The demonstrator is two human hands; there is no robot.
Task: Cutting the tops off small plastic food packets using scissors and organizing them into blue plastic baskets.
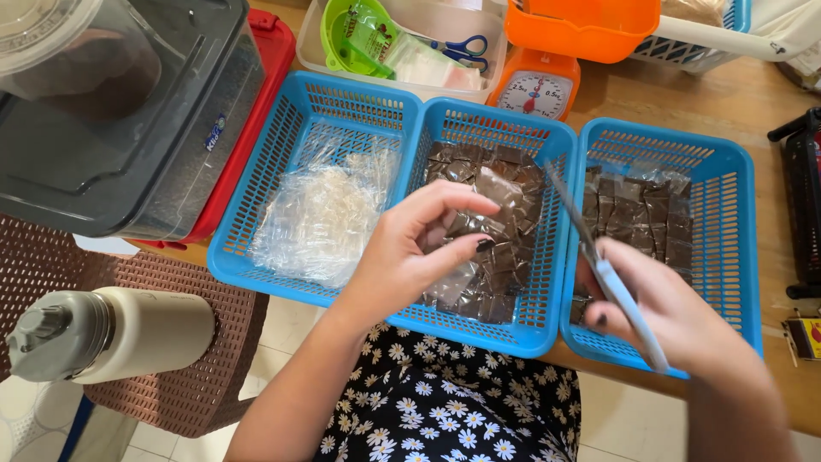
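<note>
My left hand [419, 248] hovers over the middle blue basket [547, 137], with thumb and fingers pinched on a small clear packet of brown powder [466, 224]. That basket holds several such brown packets. My right hand [663, 312] is over the right blue basket [740, 214] and grips a pair of pale blue-handled scissors [611, 278], blades pointing up and left. The right basket also holds brown packets [637, 210]. The left blue basket [256, 192] contains empty clear plastic bags [325, 210].
A grey lidded bin [128, 111] on a red box [269, 68] stands left. Behind are a white tray [312, 47] with a green scoop [351, 34] and scissors [457, 49], and an orange scale [539, 85]. A beige flask [111, 334] lies on a woven chair.
</note>
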